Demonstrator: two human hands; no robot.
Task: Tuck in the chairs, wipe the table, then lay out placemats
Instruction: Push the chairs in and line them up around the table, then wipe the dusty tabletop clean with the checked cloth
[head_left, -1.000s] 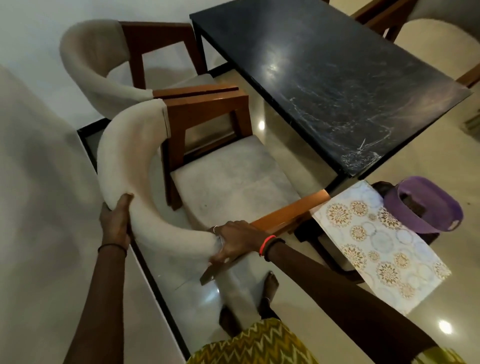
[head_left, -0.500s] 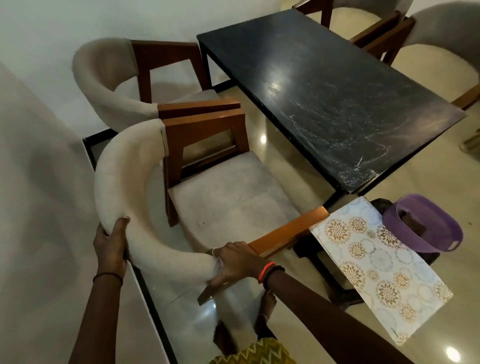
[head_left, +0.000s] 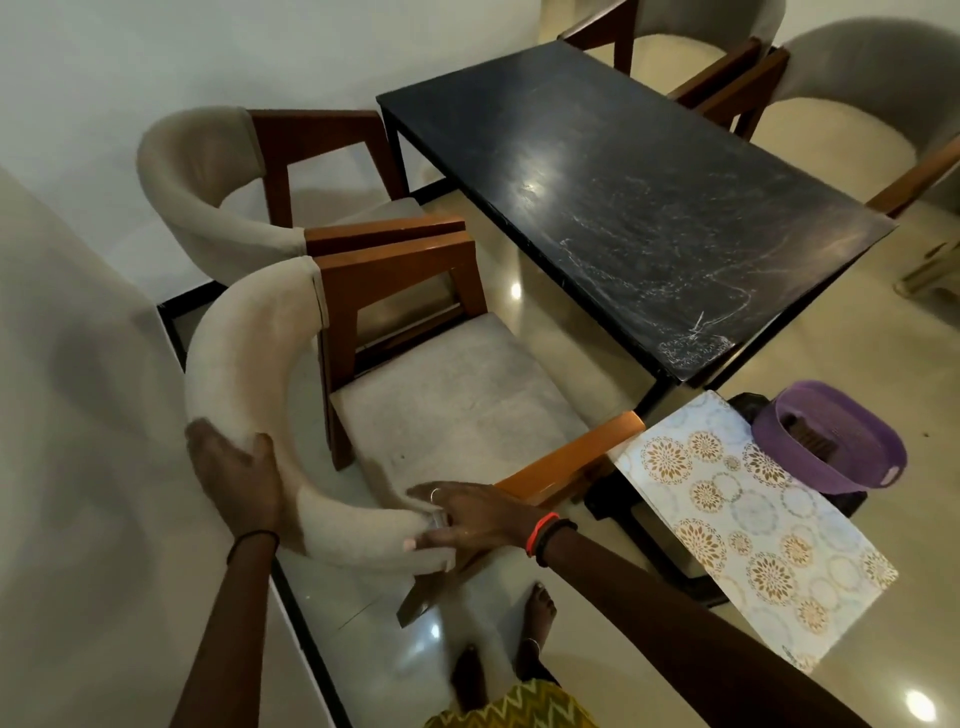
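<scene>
Your left hand (head_left: 236, 475) grips the outer curve of the near chair's (head_left: 447, 410) padded backrest at 8 o'clock, fingers wrapped around it. Your right hand (head_left: 475, 517) clasps the backrest's end at 6 o'clock, fingers closed over the padding beside the wooden armrest (head_left: 566, 457). The chair stands apart from the black table (head_left: 623, 192) at 1 o'clock. Patterned placemats (head_left: 743, 514) lie at 4 o'clock, beside a purple basin (head_left: 836, 457).
</scene>
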